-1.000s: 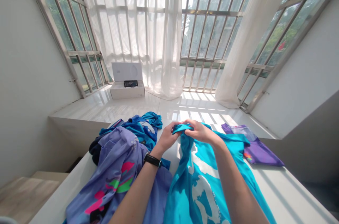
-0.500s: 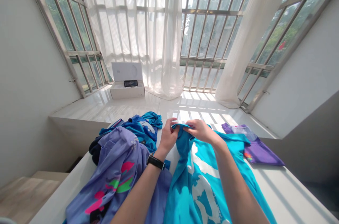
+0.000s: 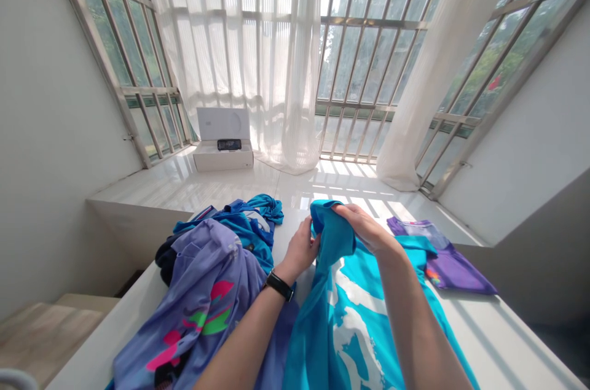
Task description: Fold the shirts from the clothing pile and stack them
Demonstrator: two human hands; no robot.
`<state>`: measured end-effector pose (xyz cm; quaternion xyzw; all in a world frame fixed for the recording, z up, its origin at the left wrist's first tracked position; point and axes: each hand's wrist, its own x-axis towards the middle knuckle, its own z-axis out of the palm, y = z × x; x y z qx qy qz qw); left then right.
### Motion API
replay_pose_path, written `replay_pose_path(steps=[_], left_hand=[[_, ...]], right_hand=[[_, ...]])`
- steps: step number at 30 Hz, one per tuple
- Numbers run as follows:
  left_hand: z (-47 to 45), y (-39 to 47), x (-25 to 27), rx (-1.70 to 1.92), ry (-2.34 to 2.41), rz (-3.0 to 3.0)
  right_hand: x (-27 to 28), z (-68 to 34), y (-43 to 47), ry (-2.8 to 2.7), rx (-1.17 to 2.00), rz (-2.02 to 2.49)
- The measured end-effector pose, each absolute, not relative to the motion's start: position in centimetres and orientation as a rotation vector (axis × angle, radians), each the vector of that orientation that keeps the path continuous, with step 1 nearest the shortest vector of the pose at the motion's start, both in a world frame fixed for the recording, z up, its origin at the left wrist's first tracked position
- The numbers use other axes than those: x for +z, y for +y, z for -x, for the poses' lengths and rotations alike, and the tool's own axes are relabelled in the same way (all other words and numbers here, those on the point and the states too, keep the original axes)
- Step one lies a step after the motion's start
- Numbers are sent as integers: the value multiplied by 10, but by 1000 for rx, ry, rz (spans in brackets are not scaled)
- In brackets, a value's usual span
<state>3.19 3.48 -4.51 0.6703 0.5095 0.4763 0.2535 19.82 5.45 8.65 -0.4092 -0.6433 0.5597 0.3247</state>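
Observation:
A turquoise T-shirt (image 3: pixel 369 292) with a large white print lies spread over the table in front of me. Its left sleeve end is lifted, and the opening faces up and away. My right hand (image 3: pixel 369 227) pinches the upper edge of that sleeve. On the sleeve's left side, my left hand (image 3: pixel 300 252) has its fingers curled at the cloth, with the fingertips partly hidden in the fold. A black watch (image 3: pixel 279 285) is on my left wrist. Close to my left forearm lies a crumpled lavender garment (image 3: pixel 216 292) with pink and green print.
Behind the lavender garment are rumpled blue clothes (image 3: pixel 249 230). A folded purple garment (image 3: pixel 461 267) rests on the white table (image 3: pixel 511 341) at the right. An open white box (image 3: pixel 224 159) holding a black device stands on the sill, before curtains (image 3: pixel 267 70) and barred windows.
The sleeve edge has been raised and opened into a wider loop. My right hand moved slightly right, and my left hand dropped a little lower along the sleeve.

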Motion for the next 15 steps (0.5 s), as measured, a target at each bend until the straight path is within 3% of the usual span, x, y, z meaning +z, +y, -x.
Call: replay_pose_path(steps=[9, 15], left_hand=[[-22, 50, -35, 1511, 1274, -1248], [-22, 43, -12, 1680, 1089, -770]], right_hand=[[81, -202, 55, -2018, 1503, 850], [75, -194, 60, -1764, 1491, 969]])
